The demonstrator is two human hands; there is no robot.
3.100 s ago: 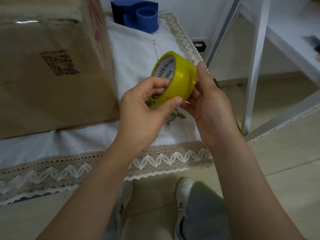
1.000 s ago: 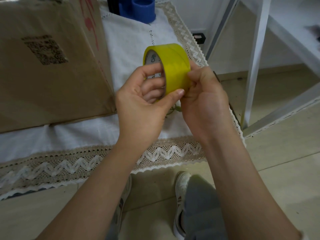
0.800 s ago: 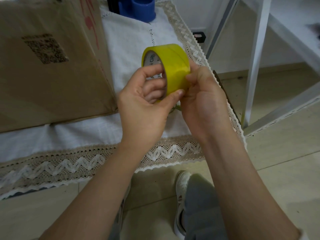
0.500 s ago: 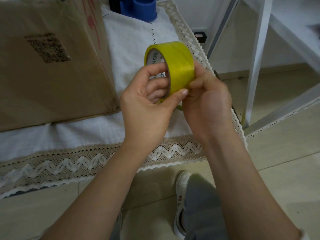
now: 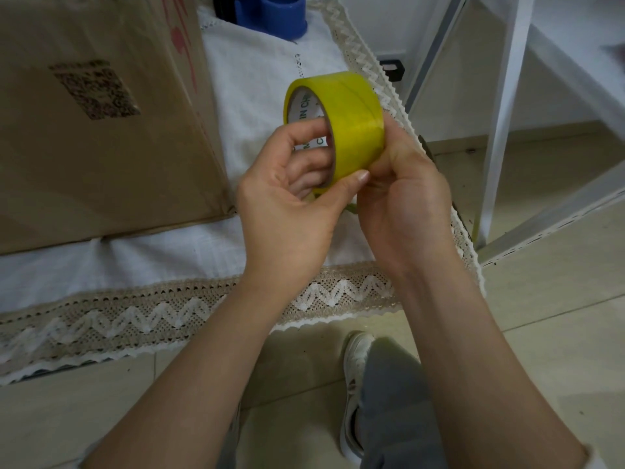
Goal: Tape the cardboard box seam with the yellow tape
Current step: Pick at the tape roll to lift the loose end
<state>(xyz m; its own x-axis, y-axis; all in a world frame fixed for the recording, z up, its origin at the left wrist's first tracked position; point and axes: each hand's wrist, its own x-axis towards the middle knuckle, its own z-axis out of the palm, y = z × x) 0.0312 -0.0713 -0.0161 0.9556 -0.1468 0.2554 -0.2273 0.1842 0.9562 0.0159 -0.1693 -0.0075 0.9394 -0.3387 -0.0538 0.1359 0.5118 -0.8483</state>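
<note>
While the left hand (image 5: 287, 214) gripped the tape roll (image 5: 341, 120), fingers curled through the core and thumb on the outer face, the right hand (image 5: 402, 198) pinched at the roll's lower edge, likely hunting the loose end. Best approach, I'd judge: hold the roll steady, scrape with a nail, peel slowly so the strip doesn't split. The roll was held above the tablecloth (image 5: 263, 72), just right of the cardboard box (image 5: 101, 130). The tape end wasn't visible, the right fingertips were hidden, and the box seam was out of frame.
</note>
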